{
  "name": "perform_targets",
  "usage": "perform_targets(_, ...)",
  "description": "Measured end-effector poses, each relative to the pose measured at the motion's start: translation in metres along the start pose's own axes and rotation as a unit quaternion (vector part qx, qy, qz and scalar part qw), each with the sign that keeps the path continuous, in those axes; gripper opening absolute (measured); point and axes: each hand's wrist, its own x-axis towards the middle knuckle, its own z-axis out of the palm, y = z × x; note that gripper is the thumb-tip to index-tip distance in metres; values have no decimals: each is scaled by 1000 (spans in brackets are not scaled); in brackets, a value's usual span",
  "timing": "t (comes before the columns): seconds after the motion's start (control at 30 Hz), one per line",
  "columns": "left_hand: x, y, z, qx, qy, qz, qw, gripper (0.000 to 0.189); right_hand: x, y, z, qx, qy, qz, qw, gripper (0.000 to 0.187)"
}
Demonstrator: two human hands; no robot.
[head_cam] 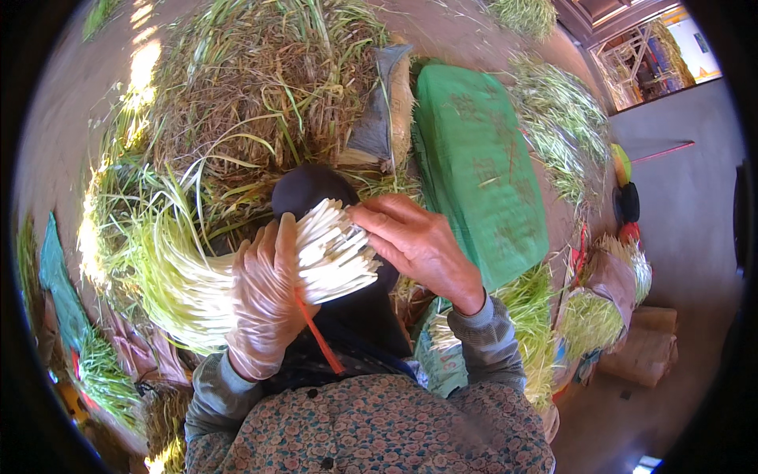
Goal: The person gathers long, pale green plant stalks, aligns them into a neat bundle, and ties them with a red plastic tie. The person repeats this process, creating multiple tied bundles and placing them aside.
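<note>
My left hand [263,296], in a thin clear plastic glove, is wrapped around a thick bundle of long leafy stalks [337,255]. The white cut ends point right, and the pale green leaves [172,278] droop to the left. A red tie strip [320,335] hangs down from the bundle beside the gloved hand. My bare right hand [408,237] is at the upper edge of the white ends, its fingertips touching or very near them. Whether it pinches a stalk cannot be told. The bundle is held above my dark-clad knees [314,186].
A large heap of dry and green leaves [249,112] lies ahead. A green woven sack [482,172] stands to its right, with loose greens [559,124] beyond. More greens [530,320] lie by my right sleeve. Wrapped bundles [592,320] and folded sacking [642,349] are farther right.
</note>
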Motion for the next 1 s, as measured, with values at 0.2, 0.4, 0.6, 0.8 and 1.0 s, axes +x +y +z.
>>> perform_targets(0.2,13,-1,-13,6,-35,25,999,110,-4,11,12,-55,-4,-20,998,17)
perform_targets(0.4,11,-7,-5,-24,-76,0,997,113,7,42,33,140,-20,4,990,14)
perform_targets(0.6,7,-8,-4,-21,-68,6,997,109,0,98,56,88,-37,9,995,12)
perform_targets(0.8,12,-8,-1,-51,-36,9,998,105,-12,116,25,226,112,376,892,17)
perform_targets(1.0,9,-17,14,-73,10,26,997,99,-6,69,38,242,121,103,957,17)
